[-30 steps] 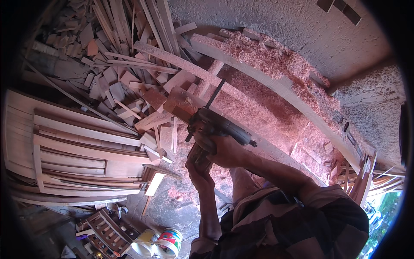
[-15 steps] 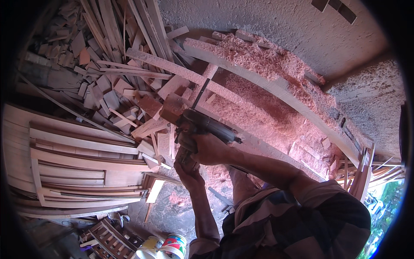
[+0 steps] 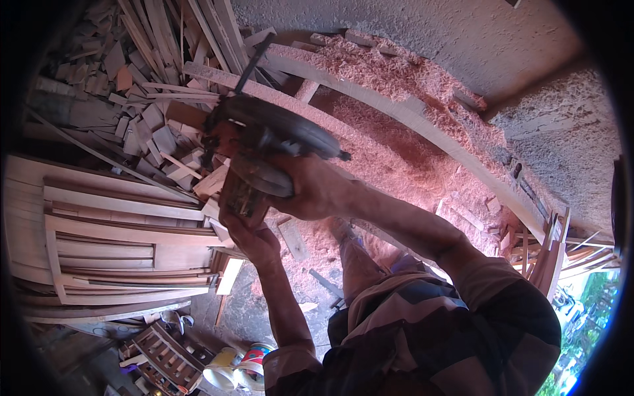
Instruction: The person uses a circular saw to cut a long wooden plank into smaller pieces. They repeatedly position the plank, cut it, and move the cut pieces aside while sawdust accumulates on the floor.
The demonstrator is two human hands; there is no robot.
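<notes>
In front of me is a dark, dusty circular saw (image 3: 284, 124), lifted above the wood and shavings. A thin dark rod (image 3: 254, 64) sticks out from its far side, and a brown wooden piece (image 3: 185, 113) shows at its left end. My right hand (image 3: 309, 186) is closed round the saw's rear handle. At the near end of the tool, my left hand (image 3: 252, 241) grips the boxy brown part of its body from below; some of its fingers are hidden. Beneath and beyond the saw runs a long pale timber beam (image 3: 370, 148).
A second, curved beam (image 3: 403, 109) lies farther off, with pink wood shavings (image 3: 389, 69) heaped around it. Wood offcuts (image 3: 142, 132) pile up at the left, beside stacked curved panels (image 3: 112, 231). Buckets (image 3: 221, 369) and a slatted wooden piece (image 3: 162, 356) stand near the lower edge.
Both hands have raised the circular saw off the timber, up and to the left; it looks larger and nearer. My grip on it stays the same.
</notes>
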